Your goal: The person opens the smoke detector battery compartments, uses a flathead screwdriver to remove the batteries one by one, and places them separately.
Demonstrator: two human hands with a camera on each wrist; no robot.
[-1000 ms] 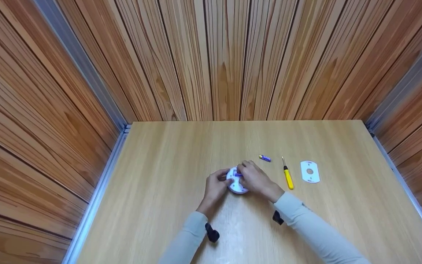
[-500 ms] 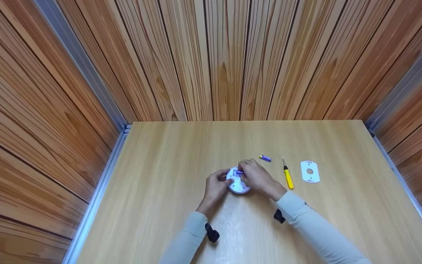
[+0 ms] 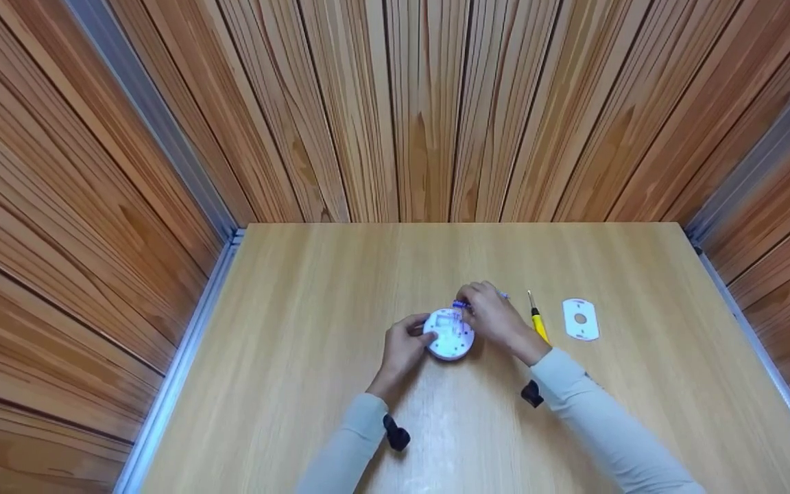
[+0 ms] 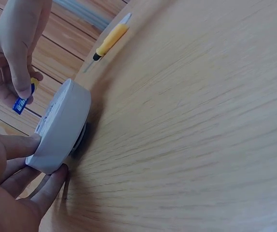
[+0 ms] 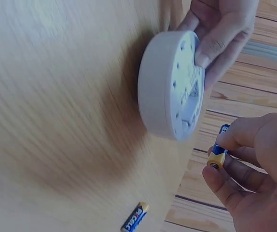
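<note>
My left hand (image 3: 404,350) grips a round white device (image 3: 450,336) by its left edge, thumb on the upper face and fingers beneath. That face, dotted with small holes, has an open battery compartment (image 5: 192,104), and the device is tilted up from the table in both wrist views. Off the device's upper right edge, my right hand (image 3: 494,315) pinches a blue and yellow battery (image 5: 219,145) between thumb and fingers. A second, similar battery (image 5: 135,217) lies on the table, mostly hidden behind the right hand in the head view.
A yellow screwdriver (image 3: 539,326) with a black collar lies right of the right hand, its handle end partly covered by the wrist. Farther right is a flat white plate (image 3: 580,319) with a central hole. Wood-panelled walls (image 3: 422,110) enclose the table (image 3: 285,329).
My right hand has moved up and right, off the device's compartment, with the battery in its fingers. It now covers most of the loose battery. The left hand keeps its grip.
</note>
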